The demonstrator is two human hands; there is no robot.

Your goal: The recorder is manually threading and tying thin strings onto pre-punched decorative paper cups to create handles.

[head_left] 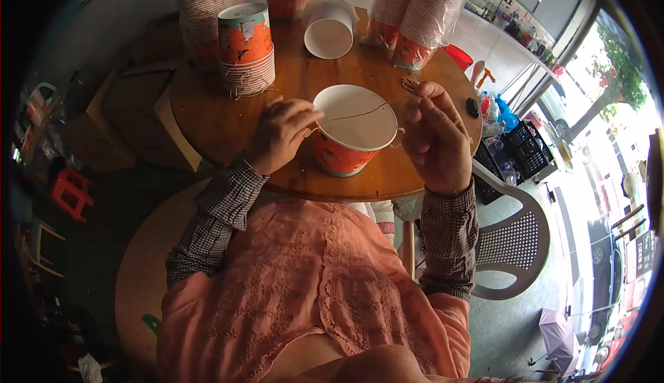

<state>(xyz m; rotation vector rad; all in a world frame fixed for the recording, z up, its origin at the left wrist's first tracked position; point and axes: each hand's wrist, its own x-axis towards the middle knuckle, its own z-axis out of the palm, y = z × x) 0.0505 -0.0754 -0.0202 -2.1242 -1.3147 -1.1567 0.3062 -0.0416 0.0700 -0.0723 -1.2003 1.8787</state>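
An orange paper bucket (344,159) with a white inside stands upright on the round wooden table in front of me. A thin brown string (356,115) stretches across its mouth, and small bits of string stick out at both sides of the rim. At the left rim, the fingertips of my left hand (280,136) are pinched together at the string's end. My right hand (439,137) is raised just right of the rim, thumb and fingers curled together. Whatever lies between those fingers is too thin to make out.
An upside-down stack of orange buckets (247,51) stands at the table's left. Behind lie a tipped white bucket (328,37) and bagged bucket stacks (422,16). Some brown strands (409,84) lie beyond my right hand. A grey plastic chair (515,241) stands at right.
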